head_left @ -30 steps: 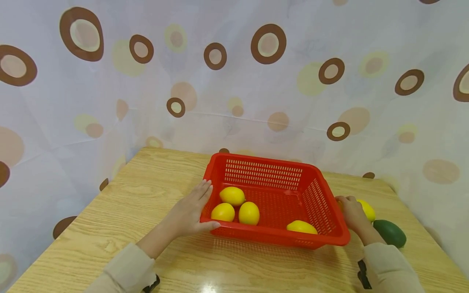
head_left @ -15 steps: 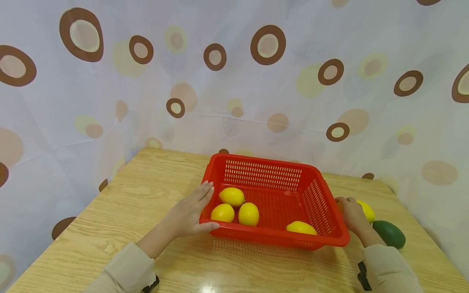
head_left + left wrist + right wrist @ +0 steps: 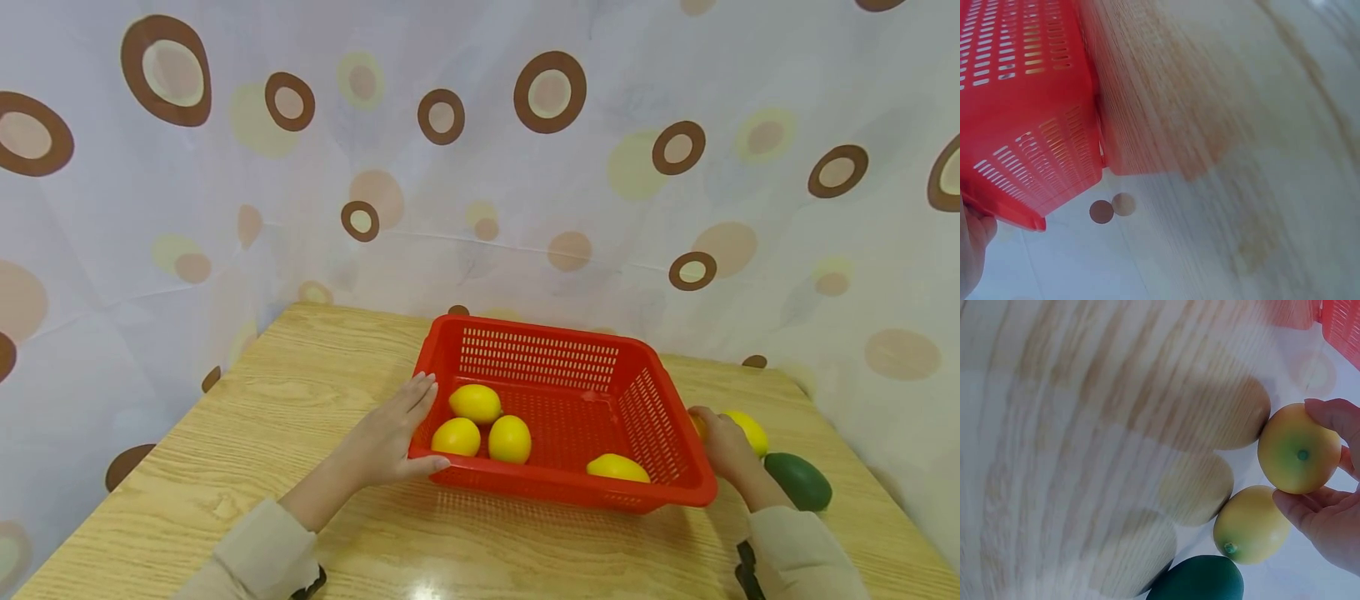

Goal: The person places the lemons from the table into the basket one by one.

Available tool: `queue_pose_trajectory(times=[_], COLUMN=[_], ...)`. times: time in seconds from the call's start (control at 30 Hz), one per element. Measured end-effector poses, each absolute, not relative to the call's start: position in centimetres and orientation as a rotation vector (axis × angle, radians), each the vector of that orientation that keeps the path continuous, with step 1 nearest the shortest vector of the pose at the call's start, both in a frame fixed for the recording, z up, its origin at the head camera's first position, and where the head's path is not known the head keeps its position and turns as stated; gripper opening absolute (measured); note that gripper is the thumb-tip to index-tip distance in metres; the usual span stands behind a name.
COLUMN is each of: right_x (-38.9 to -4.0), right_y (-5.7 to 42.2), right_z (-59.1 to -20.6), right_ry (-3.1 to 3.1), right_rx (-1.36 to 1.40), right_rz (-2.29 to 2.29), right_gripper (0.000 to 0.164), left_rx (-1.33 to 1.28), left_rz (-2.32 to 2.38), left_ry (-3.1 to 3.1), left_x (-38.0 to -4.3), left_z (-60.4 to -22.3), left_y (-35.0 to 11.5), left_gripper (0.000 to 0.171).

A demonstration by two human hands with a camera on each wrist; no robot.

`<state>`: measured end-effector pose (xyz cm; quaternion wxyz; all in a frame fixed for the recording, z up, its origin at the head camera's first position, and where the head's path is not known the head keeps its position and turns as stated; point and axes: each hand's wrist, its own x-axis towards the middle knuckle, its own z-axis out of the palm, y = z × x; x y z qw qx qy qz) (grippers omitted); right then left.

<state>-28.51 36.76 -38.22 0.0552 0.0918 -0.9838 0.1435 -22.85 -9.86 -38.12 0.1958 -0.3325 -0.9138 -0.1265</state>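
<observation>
The orange-yellow fruit [image 3: 1288,440] sat just outside the right wall of the red basket [image 3: 547,480], low over the table [image 3: 352,358], with its green stem nub [image 3: 1302,455] facing the wrist camera. The right hand [image 3: 727,446] pinched it from opposite sides, and the left hand [image 3: 386,442] lay with fingers extended along the basket's left rim, thumb over the near corner. The head view hid most of the fruit behind the knuckles, so whether it bore on the table could not be told for certain.

It looked light and firm, perhaps a hollow imitation; if so, bruising was a small worry and rolling a larger one. The smooth, rounded skin seemed apt to slip under a grip near either end. The better hold was across the widest part, digits opposed, stem left free. The yellow fruit [image 3: 747,433] and the dark green fruit [image 3: 798,481] lay close by, leaving limited finger room on that side.
</observation>
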Motion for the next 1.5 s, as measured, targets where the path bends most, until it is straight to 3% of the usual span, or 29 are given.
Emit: queue_pose_trajectory(times=[0.6, 1.5], right_x=[-28.3, -27.6], right_y=[37.3, 36.1], right_z=[-37.0, -32.0], right_ry=[-2.934, -2.824], right_rx=[0.266, 0.350], right_rz=[0.423, 0.412], right_gripper=[0.053, 0.057], left_rx=[-0.903, -0.845], left_rz=[-0.362, -0.383], left_ry=[-2.558, -2.569], left_x=[-22.7, -22.5], left_z=[-38.1, -38.3], left_y=[-9.7, -9.7], left_gripper=[0.105, 0.100])
